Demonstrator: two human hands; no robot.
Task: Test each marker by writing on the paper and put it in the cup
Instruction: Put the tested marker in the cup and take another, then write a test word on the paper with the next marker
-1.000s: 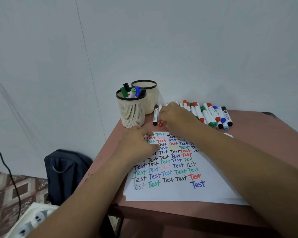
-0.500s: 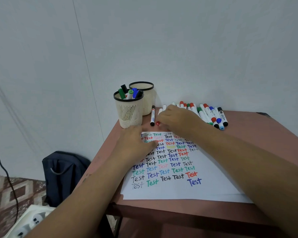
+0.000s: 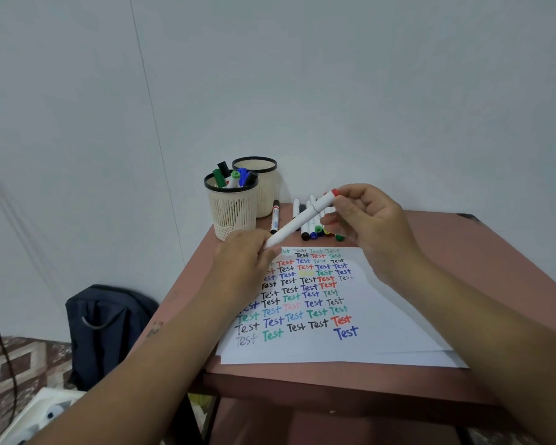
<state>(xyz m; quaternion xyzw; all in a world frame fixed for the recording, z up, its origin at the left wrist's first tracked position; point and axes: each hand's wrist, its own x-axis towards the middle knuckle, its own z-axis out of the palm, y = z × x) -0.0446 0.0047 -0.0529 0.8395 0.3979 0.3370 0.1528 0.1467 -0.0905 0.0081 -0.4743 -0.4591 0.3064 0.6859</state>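
Now lifted off the table, red marker point(image 3: 302, 220) is slanting between hands: right hand point(image 3: 366, 220) pinching the cap end, left hand point(image 3: 247, 255) gripping the lower end.

The only thing you can actually read here is the word "Test", handwritten over and over in rows on the white paper point(image 3: 382, 316), in black, red, blue, green, teal, pink, grey and one faint yellow one. The biggest and clearest ones sit at the bottom of the block, a red "Test" with a blue "Test" right under it. There's some print on the black marker point(image 3: 274, 221) lying beside the cups, but it's way too small to make out.
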